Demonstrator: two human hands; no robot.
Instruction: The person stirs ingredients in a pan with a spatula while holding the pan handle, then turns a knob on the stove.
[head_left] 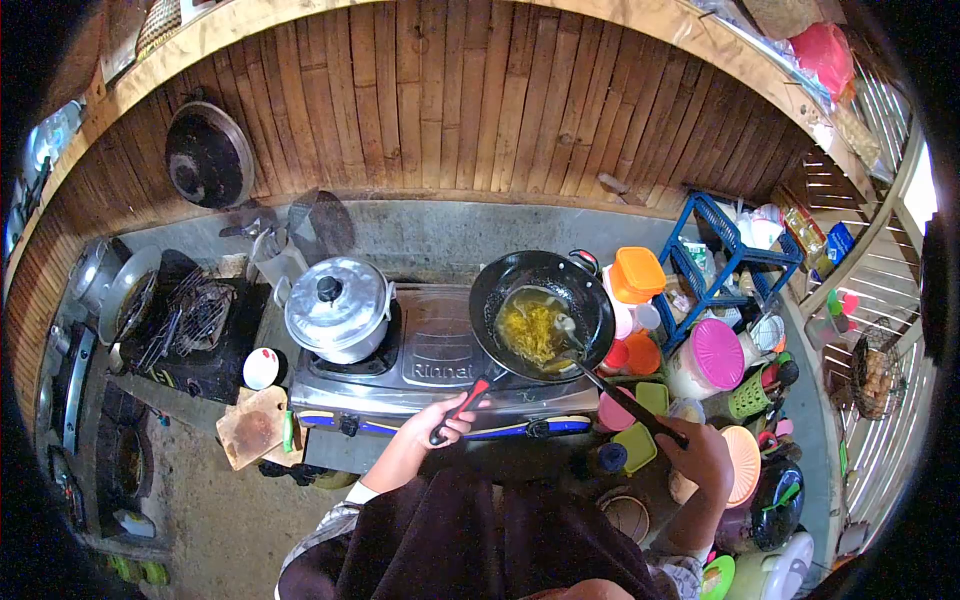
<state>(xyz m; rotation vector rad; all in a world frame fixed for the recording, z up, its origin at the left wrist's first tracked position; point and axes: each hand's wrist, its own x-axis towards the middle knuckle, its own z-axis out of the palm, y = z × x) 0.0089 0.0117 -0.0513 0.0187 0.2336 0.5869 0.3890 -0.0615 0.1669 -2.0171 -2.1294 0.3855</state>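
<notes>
A black wok point(500, 290) sits on the right burner of a silver gas stove point(436, 338). Yellow shredded food point(530, 332) lies in oil inside it, with some paler pieces at its right side. My left hand point(437, 419) is closed around the wok's red and black handle point(462, 408). My right hand point(697, 458) grips the dark handle of a spatula point(632, 405), whose head reaches into the wok's right side and is partly hidden by the food and oil. On the left burner stands a lidded aluminium pot point(338, 318).
Colourful plastic containers point(638, 275) crowd the counter right of the wok, beside a blue rack point(715, 265). A cutting board point(252, 428) with a green-handled knife point(288, 432) lies at the left. Farther left is a blackened grill point(200, 318). A wok point(209, 153) hangs on the bamboo wall.
</notes>
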